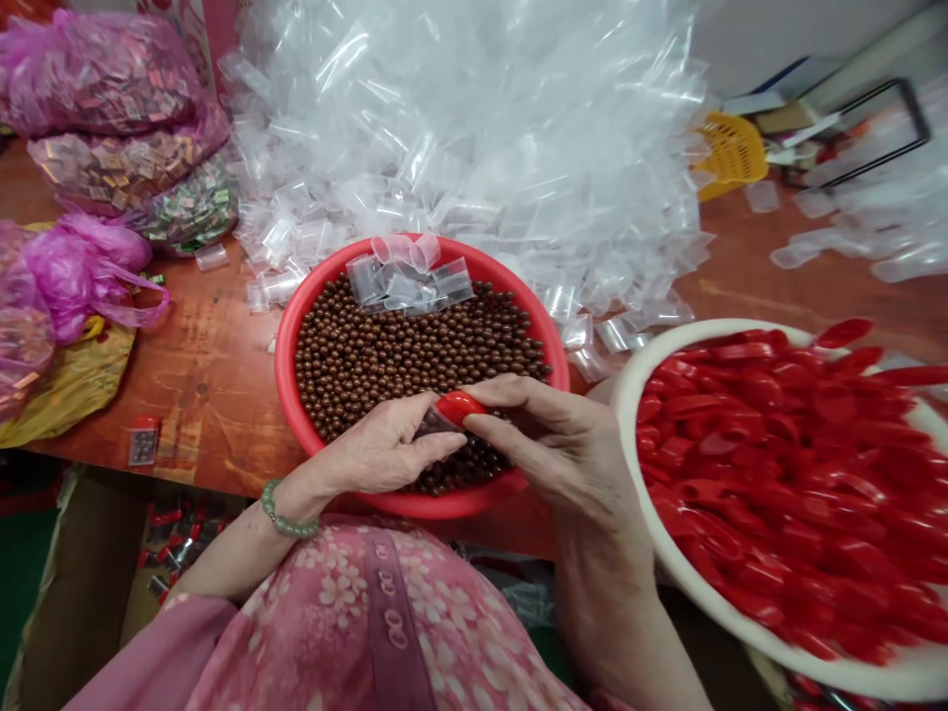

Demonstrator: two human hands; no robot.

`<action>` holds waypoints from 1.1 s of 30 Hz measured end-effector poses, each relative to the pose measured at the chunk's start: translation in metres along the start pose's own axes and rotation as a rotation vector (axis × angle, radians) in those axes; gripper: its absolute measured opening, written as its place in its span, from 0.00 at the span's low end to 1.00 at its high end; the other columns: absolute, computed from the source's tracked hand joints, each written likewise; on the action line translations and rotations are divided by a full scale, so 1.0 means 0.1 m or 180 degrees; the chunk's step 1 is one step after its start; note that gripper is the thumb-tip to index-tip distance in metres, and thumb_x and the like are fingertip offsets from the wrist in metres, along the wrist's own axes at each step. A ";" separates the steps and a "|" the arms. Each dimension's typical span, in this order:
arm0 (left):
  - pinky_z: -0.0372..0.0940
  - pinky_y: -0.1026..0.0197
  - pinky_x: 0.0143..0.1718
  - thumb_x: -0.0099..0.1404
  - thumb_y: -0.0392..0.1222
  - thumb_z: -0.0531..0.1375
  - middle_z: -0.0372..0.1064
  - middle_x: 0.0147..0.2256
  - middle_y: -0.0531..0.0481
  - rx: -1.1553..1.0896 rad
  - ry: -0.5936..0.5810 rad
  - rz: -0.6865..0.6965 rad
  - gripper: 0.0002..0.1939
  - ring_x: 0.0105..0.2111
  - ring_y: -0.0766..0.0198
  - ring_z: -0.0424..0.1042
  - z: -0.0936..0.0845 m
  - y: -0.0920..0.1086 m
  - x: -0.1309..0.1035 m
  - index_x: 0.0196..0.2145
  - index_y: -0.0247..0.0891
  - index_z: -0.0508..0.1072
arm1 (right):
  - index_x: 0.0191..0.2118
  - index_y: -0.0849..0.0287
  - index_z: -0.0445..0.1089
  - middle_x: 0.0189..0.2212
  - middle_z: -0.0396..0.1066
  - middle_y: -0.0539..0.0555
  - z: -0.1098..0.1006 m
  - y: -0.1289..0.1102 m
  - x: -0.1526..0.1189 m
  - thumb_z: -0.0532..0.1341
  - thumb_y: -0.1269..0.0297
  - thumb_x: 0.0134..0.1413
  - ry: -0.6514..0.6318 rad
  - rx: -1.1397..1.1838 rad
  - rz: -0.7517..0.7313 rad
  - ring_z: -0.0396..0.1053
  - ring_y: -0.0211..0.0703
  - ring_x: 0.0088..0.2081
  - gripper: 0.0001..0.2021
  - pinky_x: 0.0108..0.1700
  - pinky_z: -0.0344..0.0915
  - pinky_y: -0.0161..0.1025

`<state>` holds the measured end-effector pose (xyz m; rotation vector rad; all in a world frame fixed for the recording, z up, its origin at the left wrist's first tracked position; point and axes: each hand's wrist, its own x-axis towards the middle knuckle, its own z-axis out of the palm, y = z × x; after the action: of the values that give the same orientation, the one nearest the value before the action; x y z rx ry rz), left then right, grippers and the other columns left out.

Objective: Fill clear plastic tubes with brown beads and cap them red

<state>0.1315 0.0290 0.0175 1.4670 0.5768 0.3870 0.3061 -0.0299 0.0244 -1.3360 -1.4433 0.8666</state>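
Note:
Over the near part of a red basin (287, 385) my two hands meet. My left hand (377, 441) is closed round a small clear plastic container (436, 423) that looks dark inside, mostly covered by the fingers. With thumb and forefinger, my right hand (567, 434) pinches a red plastic cap (459, 406) at the container's end. Whether the cap is fully seated I cannot tell. Brown round beads or candies (400, 355) fill the basin beneath, and several clear empty containers (411, 281) lie on them at the far rim.
A heap of clear containers (474, 128) rises behind the basin. At right stands a white tub (629, 415) of red caps (792, 494). Pink bags (111, 79) sit at left. One filled, capped container (143, 440) lies near the table edge, above a cardboard box (96, 573) holding more.

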 end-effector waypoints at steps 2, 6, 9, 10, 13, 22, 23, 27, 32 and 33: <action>0.62 0.63 0.37 0.66 0.40 0.56 0.64 0.30 0.54 0.0051 0.0032 -0.0022 0.08 0.30 0.67 0.62 0.00 0.01 0.00 0.40 0.34 0.69 | 0.39 0.52 0.76 0.34 0.77 0.50 0.03 0.02 -0.05 0.65 0.68 0.55 0.0176 -0.0055 0.0003 0.74 0.40 0.36 0.06 0.41 0.71 0.38; 0.61 0.63 0.33 0.65 0.42 0.56 0.64 0.30 0.53 0.0036 0.0051 -0.0113 0.09 0.29 0.68 0.61 0.00 0.00 0.02 0.38 0.34 0.69 | 0.40 0.52 0.75 0.36 0.77 0.50 0.08 0.08 -0.11 0.65 0.69 0.55 0.0330 -0.0108 -0.0024 0.74 0.40 0.37 0.07 0.41 0.71 0.38; 0.60 0.63 0.35 0.65 0.41 0.56 0.63 0.29 0.54 -0.0055 0.0054 -0.0023 0.07 0.29 0.68 0.60 0.01 -0.02 0.03 0.38 0.35 0.69 | 0.40 0.52 0.75 0.36 0.77 0.50 0.09 0.10 -0.10 0.64 0.68 0.56 0.0229 -0.0121 0.0007 0.75 0.40 0.37 0.06 0.41 0.72 0.39; 0.60 0.64 0.35 0.65 0.41 0.56 0.62 0.29 0.55 -0.0096 0.0068 0.0013 0.07 0.29 0.68 0.60 0.00 -0.03 0.02 0.37 0.35 0.69 | 0.40 0.52 0.75 0.36 0.77 0.50 0.09 0.10 -0.10 0.64 0.68 0.57 0.0221 -0.0188 -0.0020 0.75 0.41 0.37 0.06 0.42 0.72 0.40; 0.58 0.65 0.32 0.65 0.41 0.57 0.60 0.27 0.56 -0.0335 0.0010 0.0017 0.06 0.27 0.70 0.59 0.00 -0.04 0.01 0.34 0.36 0.67 | 0.44 0.53 0.73 0.40 0.76 0.53 0.08 0.05 -0.10 0.63 0.66 0.58 0.0188 -0.0602 -0.0373 0.74 0.44 0.42 0.08 0.45 0.72 0.44; 0.60 0.64 0.32 0.59 0.57 0.62 0.63 0.25 0.54 -0.1602 -0.0021 -0.0169 0.21 0.26 0.70 0.63 0.01 -0.08 0.04 0.27 0.34 0.66 | 0.62 0.65 0.53 0.48 0.69 0.69 0.27 -0.03 -0.06 0.65 0.48 0.52 0.0137 -0.2876 -0.1537 0.70 0.61 0.50 0.38 0.46 0.70 0.56; 0.60 0.64 0.33 0.58 0.58 0.63 0.63 0.26 0.54 -0.1733 -0.0001 -0.0177 0.22 0.27 0.70 0.63 0.02 -0.09 0.04 0.27 0.34 0.66 | 0.61 0.66 0.53 0.46 0.70 0.68 0.29 -0.02 -0.04 0.64 0.51 0.54 0.0201 -0.3008 -0.1654 0.70 0.60 0.48 0.35 0.44 0.70 0.54; 0.60 0.64 0.33 0.56 0.58 0.65 0.64 0.25 0.54 -0.2029 -0.0024 -0.0151 0.23 0.26 0.71 0.64 0.04 -0.08 0.04 0.26 0.34 0.66 | 0.56 0.68 0.57 0.38 0.70 0.64 0.30 -0.01 0.02 0.62 0.58 0.52 0.0292 -0.3100 -0.1915 0.70 0.54 0.39 0.29 0.39 0.69 0.49; 0.61 0.65 0.31 0.53 0.59 0.67 0.65 0.24 0.54 -0.2196 -0.0037 -0.0222 0.24 0.25 0.71 0.64 0.06 -0.07 0.03 0.26 0.34 0.67 | 0.53 0.67 0.60 0.35 0.69 0.62 0.26 -0.05 0.04 0.63 0.57 0.51 0.0312 -0.3152 -0.2025 0.67 0.52 0.36 0.26 0.37 0.68 0.47; 0.61 0.65 0.30 0.54 0.61 0.66 0.65 0.24 0.53 -0.2225 -0.0029 -0.0249 0.25 0.25 0.71 0.65 0.07 -0.07 0.03 0.26 0.33 0.68 | 0.52 0.67 0.60 0.35 0.69 0.62 0.26 -0.06 0.04 0.63 0.57 0.50 0.0303 -0.3155 -0.2042 0.67 0.52 0.36 0.26 0.37 0.67 0.47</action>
<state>0.1370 0.0247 0.0101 0.7731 0.4272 0.4613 0.2798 -0.0246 0.0230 -1.3811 -2.1509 -0.4039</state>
